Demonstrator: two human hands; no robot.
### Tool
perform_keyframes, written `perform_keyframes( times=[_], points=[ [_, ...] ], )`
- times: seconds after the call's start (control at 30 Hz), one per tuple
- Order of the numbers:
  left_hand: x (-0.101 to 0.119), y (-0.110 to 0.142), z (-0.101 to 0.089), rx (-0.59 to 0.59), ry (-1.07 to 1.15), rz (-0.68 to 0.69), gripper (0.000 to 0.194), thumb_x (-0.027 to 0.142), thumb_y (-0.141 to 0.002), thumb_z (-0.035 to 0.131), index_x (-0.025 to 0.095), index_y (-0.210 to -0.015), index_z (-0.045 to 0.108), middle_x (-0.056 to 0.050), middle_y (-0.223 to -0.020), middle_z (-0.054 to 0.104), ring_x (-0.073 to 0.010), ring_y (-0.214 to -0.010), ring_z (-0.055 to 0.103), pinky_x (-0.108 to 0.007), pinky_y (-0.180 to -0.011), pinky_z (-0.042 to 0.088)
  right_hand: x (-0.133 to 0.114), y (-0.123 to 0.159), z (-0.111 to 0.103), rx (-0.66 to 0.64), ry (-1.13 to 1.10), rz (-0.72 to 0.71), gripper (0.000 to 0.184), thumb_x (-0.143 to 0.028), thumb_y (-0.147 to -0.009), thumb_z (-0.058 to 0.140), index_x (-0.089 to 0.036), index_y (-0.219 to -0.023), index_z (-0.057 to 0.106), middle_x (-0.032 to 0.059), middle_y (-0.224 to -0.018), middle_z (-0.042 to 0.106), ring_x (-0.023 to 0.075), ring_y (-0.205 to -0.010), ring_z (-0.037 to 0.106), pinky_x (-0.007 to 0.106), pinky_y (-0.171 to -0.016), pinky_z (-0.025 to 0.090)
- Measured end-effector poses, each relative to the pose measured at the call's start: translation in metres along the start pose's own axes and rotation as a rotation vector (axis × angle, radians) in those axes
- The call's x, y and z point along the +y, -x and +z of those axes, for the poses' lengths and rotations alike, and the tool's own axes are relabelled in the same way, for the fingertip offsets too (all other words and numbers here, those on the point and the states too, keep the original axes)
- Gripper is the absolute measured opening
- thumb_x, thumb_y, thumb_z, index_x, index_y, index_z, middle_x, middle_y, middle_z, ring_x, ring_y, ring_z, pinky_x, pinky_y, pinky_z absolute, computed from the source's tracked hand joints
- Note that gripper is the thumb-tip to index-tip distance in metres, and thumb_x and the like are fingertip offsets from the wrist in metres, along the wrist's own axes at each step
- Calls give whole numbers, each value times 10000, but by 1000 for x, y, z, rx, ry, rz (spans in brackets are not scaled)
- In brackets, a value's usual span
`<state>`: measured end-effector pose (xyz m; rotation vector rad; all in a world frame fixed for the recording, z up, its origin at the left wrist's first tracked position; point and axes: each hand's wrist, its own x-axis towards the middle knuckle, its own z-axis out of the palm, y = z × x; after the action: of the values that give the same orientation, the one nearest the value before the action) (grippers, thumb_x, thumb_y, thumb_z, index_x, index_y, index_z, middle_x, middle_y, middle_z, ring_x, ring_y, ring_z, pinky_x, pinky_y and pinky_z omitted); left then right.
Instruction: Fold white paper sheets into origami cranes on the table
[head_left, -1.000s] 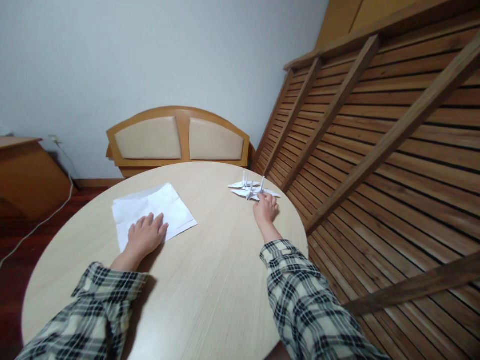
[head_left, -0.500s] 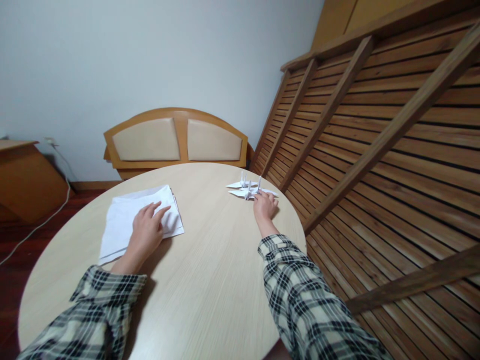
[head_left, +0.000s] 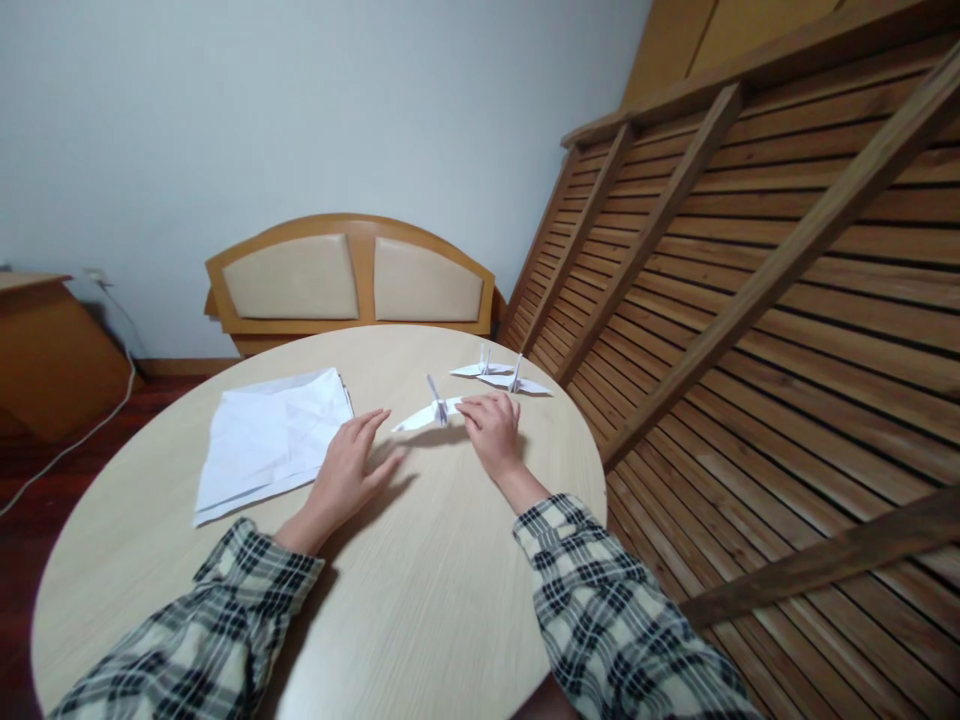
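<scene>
A white folded paper crane (head_left: 441,410) is held by its right wing tip in my right hand (head_left: 493,432), a little above the table. My left hand (head_left: 352,470) is open beside the crane's left wing, thumb and fingers apart, not touching it. Two more white paper cranes stand behind my right hand: one crane (head_left: 484,370) farther back and another crane (head_left: 516,383) in front of it to the right. To the left of my left hand lies a stack of creased white paper sheets (head_left: 262,440).
The round pale wooden table (head_left: 427,600) carries all the paper. Beyond it stands a headboard (head_left: 364,270) with cream panels against the wall. A slatted wooden frame (head_left: 720,310) leans close along the right side. A white cable (head_left: 82,450) trails on the floor at the left.
My right hand has moved left and nearer with one crane, away from the other two. My left hand has moved right, off the paper stack, toward that crane.
</scene>
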<state>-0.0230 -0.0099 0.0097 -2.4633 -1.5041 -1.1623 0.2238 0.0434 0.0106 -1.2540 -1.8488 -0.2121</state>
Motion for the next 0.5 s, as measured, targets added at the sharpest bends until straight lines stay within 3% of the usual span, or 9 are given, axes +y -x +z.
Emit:
perform_keyframes(
  times=[0.1, 0.27, 0.5],
  points=[
    [5, 0, -1, -40, 74, -67, 689, 475, -829, 633, 179, -1401, 390, -173, -1374, 497, -317, -1272, 471, -522, -1063, 378, -14, 7, -1, -43, -56, -82, 204, -181, -883, 614, -320, -974, 732, -30, -1059, 723, 214, -1028, 525, 392, -944, 318],
    [7, 3, 9, -121, 268, -202, 574, 443, -886, 536, 132, -1361, 449, -202, -1333, 545, -309, -1236, 521, -521, -1053, 387, -28, 13, -2, -63, -128, -147, 191, -208, -901, 600, -319, -990, 727, -30, -1056, 725, 210, -1011, 547, 389, -926, 348],
    [12, 3, 11, -32, 339, -263, 418, 417, -871, 552, 165, -1204, 561, -133, -1197, 628, -252, -1113, 585, -457, -996, 432, -32, 13, 0, -96, -142, -130, 180, -214, -897, 594, -303, -988, 721, -7, -1061, 715, 212, -1033, 553, 396, -953, 364]
  ],
)
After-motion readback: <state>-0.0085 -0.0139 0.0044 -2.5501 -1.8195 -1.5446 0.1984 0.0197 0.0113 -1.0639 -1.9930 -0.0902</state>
